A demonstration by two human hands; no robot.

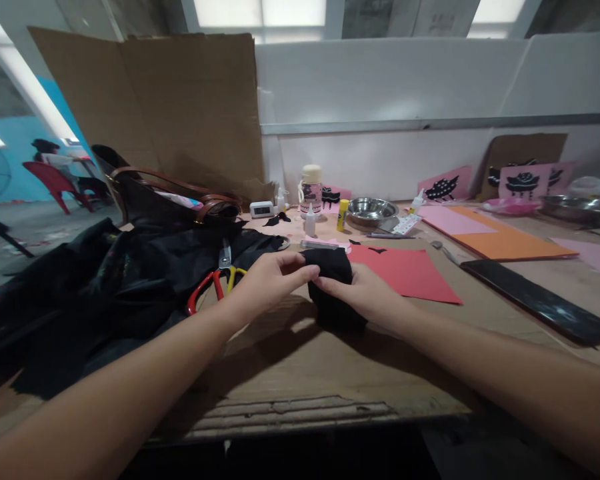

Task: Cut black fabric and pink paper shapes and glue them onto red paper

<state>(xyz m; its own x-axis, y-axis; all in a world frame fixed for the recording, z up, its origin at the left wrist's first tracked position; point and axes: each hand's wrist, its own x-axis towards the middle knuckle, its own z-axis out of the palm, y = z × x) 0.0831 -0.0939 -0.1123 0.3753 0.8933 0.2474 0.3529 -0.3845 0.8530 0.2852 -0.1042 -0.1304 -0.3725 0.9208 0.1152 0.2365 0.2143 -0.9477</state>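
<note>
Between both hands hangs a folded piece of black fabric [337, 313], held above the cardboard-covered tabletop. My left hand [275, 280] pinches its upper left edge between thumb and fingers. My right hand [367, 293] grips it from the right, thumb in front and fingers hidden behind. A pair of scissors with red and yellow handles [195, 297] lies just left of my left hand, against a heap of black cloth [105, 313]. Beyond the right hand rests a red sheet of paper [415, 273] with small black scraps at its far edge.
Farther back stand a glue stick [343, 215], a small white bottle [310, 221], a lidded bottle [311, 190] and a metal bowl [373, 212]. At right lie orange paper [515, 233] and a dark flat slab [540, 300]. A cardboard screen [190, 107] rises at back left.
</note>
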